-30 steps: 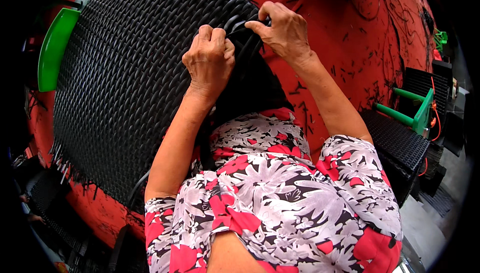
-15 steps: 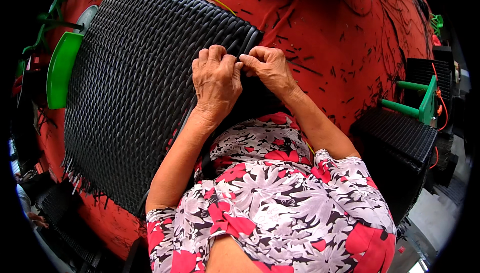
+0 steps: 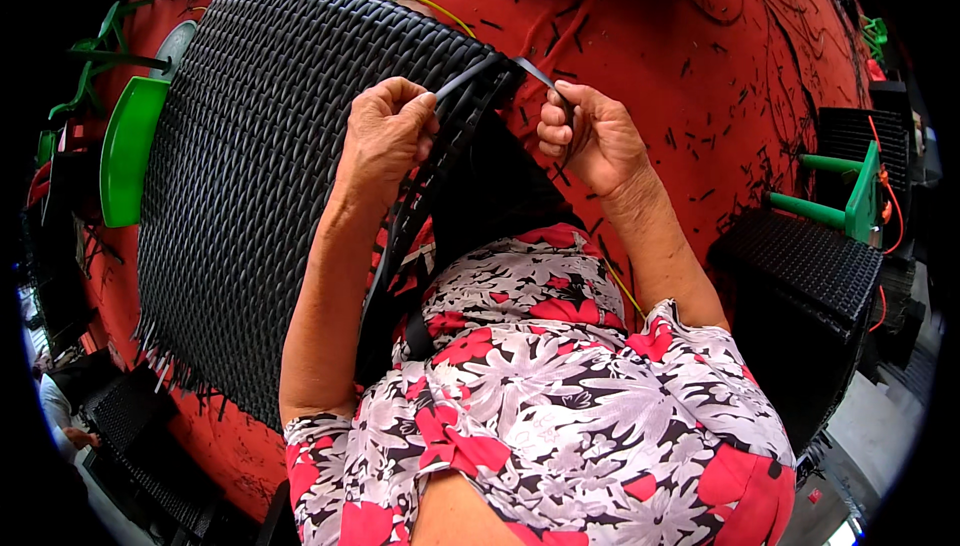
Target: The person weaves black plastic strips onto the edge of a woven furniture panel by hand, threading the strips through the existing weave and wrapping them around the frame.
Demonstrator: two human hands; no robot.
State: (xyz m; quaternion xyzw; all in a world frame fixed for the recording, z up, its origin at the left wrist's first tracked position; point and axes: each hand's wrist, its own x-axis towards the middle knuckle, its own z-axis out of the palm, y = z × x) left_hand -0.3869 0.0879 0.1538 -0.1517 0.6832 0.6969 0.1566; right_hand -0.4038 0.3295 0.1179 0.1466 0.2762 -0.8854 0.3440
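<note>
A large dark woven rattan panel (image 3: 290,146) fills the left and middle of the view, tilted in front of me. At its right corner a flat dark weaving strip (image 3: 470,76) passes around the edge. My left hand (image 3: 388,136) pinches one length of this strip over the panel's near edge. Out past the corner, my right hand (image 3: 592,136) is closed on the strip's other end, and a short tail hangs below its fingers. Between both hands the strip runs up to the corner and looks taut.
Dark strip scraps lie over the red floor (image 3: 690,136). A green chair back (image 3: 132,151) stands beyond the panel's left side. On the right are a dark woven piece (image 3: 800,266) and a green frame (image 3: 850,196) with an orange cord. Another person's hand (image 3: 82,438) shows at lower left.
My hands were together at the panel's corner. They have since moved apart, the left to the left and the right to the right, drawing the strip out between them.
</note>
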